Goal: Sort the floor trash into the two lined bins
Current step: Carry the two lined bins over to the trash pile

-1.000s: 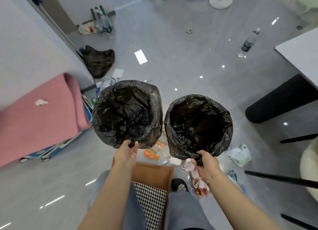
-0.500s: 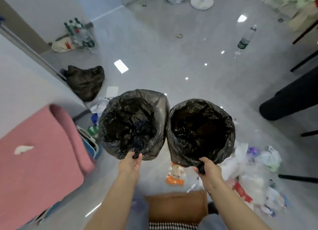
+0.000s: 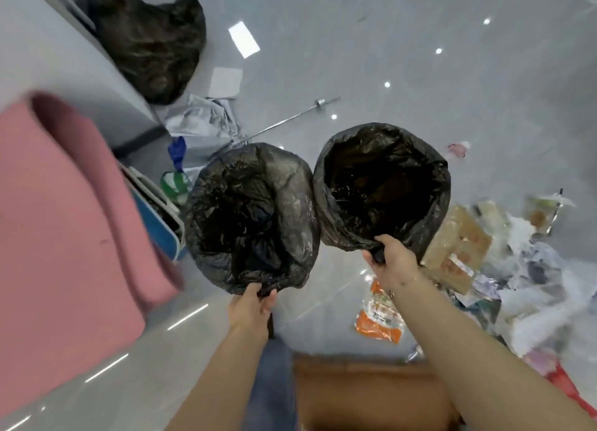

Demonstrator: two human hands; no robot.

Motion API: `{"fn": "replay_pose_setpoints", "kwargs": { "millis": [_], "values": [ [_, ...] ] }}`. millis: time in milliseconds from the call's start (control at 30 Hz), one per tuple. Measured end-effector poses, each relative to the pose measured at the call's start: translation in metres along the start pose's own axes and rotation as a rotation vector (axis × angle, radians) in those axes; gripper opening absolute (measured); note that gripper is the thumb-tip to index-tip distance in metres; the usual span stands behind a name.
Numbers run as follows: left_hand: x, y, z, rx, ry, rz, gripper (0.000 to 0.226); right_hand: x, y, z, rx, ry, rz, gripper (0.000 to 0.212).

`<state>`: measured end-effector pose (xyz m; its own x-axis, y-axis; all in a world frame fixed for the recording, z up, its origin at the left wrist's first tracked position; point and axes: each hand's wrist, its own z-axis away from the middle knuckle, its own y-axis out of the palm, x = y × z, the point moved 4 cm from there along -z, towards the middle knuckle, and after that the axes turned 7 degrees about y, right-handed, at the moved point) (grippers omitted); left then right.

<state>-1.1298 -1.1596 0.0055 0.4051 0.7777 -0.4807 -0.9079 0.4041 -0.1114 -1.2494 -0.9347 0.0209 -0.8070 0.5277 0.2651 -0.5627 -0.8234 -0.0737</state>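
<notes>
While both bins hang off the floor, I log 2 carried items: left bin [image 3: 252, 217], near rim pinched in my left hand [image 3: 250, 304]; right bin [image 3: 381, 188], liner rim bunched in my right hand [image 3: 392, 259], touching its neighbour; gripped at the rims, I judge, to keep mouths open; floor trash [image 3: 484, 253] heaped right; orange packet [image 3: 379, 316] nearer.

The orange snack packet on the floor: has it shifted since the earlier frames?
Cannot tell. The camera swings between frames; the orange snack packet lies on the floor beside the trash pile, as half a second ago.
</notes>
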Motion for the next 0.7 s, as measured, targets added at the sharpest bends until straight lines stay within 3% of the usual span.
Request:
{"fn": "replay_pose_setpoints", "kwargs": {
  "millis": [233,367,467,567,633,700],
  "values": [
    [0.037,-0.045,-0.087,-0.068,-0.043,-0.081,0.017,-0.032,0.014,-0.095,-0.068,0.039,0.035,0.035],
    [0.055,-0.048,-0.102,-0.036,-0.078,-0.066,0.019,-0.031,0.013,-0.113,-0.035,0.030,0.012,0.024],
    [0.069,-0.042,-0.107,-0.003,-0.094,-0.077,0.020,-0.025,0.014,-0.121,0.041,0.012,-0.083,0.037],
    [0.078,-0.035,-0.108,0.028,-0.102,-0.110,0.018,-0.024,0.014,-0.118,0.245,-0.009,-0.183,0.049],
    [0.082,-0.035,-0.111,0.066,-0.097,-0.152,0.017,-0.037,0.008,-0.111,0.333,-0.016,-0.114,0.060],
    [0.084,-0.038,-0.112,0.109,-0.087,-0.189,0.018,-0.061,-0.002,-0.107,0.299,0.002,0.031,0.064]
  ]
}}
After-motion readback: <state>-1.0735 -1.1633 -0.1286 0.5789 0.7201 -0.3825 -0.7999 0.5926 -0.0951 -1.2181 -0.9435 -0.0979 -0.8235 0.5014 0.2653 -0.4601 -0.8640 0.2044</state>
